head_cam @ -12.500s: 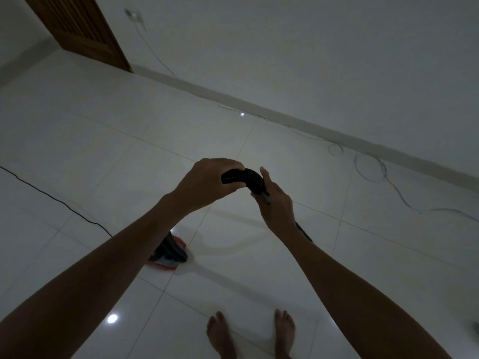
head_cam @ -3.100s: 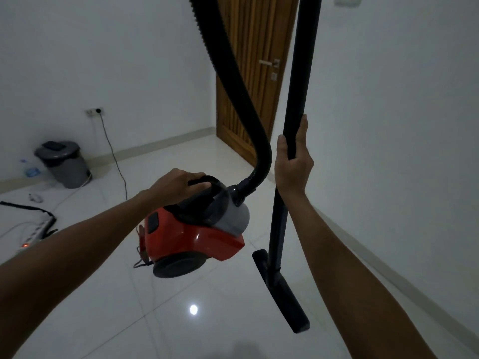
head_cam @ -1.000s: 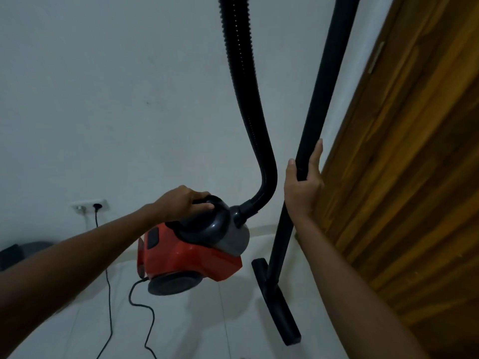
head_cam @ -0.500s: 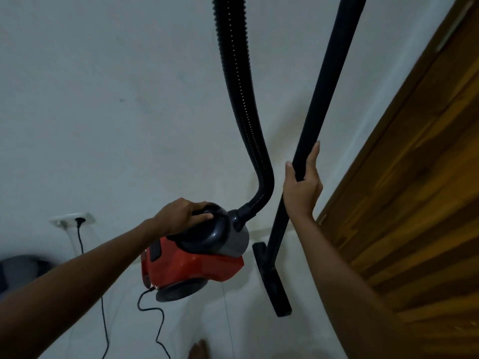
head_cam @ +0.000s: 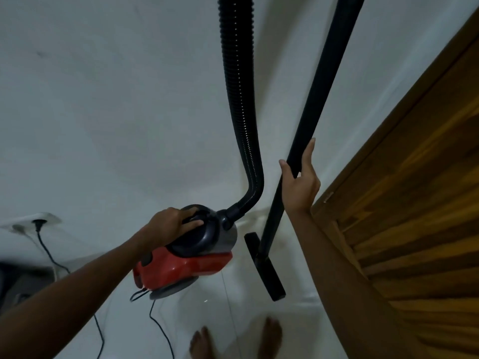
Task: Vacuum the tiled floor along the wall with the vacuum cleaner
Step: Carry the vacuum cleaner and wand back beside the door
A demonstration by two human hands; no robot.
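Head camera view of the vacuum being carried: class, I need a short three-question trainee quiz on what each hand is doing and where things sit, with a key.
1. True or false: the red vacuum body is resting on the floor.
2. Which hand holds the rigid black wand? A) left hand B) right hand C) neither
3. Fill in: the power cord runs up to a plug in the wall ____ at the left.

Key
1. False: the left hand grips its top handle and carries it above the tiles.
2. B: the right hand is wrapped round the wand, beside the wooden door.
3. Socket.
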